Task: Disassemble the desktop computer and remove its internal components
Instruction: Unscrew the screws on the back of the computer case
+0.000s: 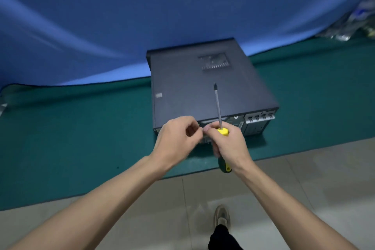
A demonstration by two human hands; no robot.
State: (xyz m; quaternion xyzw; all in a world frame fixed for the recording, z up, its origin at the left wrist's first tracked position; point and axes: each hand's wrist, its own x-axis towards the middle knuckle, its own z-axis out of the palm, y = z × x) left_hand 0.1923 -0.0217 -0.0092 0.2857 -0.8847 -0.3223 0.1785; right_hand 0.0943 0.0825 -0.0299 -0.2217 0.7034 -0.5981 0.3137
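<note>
Green mat (81, 138) open left of computer case (203, 87); blue cloth (101, 26) closes off behind.

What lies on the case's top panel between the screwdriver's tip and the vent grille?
In the head view, nothing: the computer case shows bare dark panel between the screwdriver tip and the vent grille.

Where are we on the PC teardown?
Early. Done: nothing visible; the case lies closed on the green mat, side panel on. In hand: right hand grips the screwdriver, tip up; left hand fingers pinch at the rear edge, something too small to tell. Left: panel off, all internals.
</note>
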